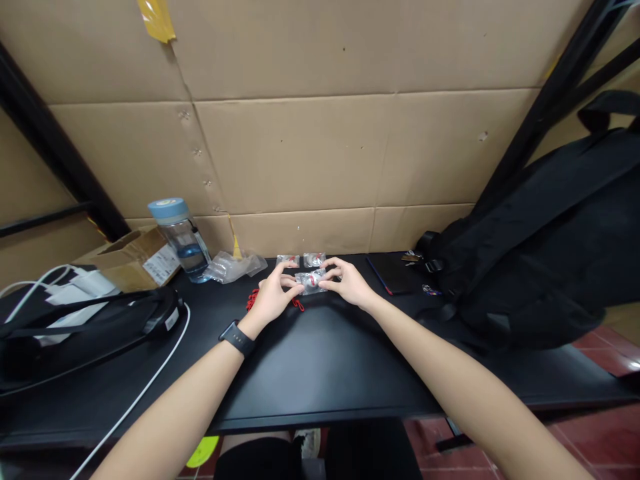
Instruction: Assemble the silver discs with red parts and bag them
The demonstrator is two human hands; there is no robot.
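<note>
Between my two hands is a small clear plastic packet (312, 281) with something red and white inside. My left hand (275, 293) pinches its left edge with thumb and fingers. At the packet's right edge, the fingers of my right hand (347, 283) close on it too. Just behind it on the black table (320, 360) lie a clear packet (288, 261) and another clear packet (315, 259), both with bits of red. Red cords (299, 305) lie under and beside my left hand, which partly hides them.
Crumpled clear plastic (236, 266), a water bottle (183, 240) and a cardboard box (133, 260) stand to the left, with a black case (95, 333) and white cable (163, 367) nearer. On the right are a dark flat notebook-like item (393, 275), keys (411, 257) and a black backpack (540, 247). Cardboard (300, 153) walls the back.
</note>
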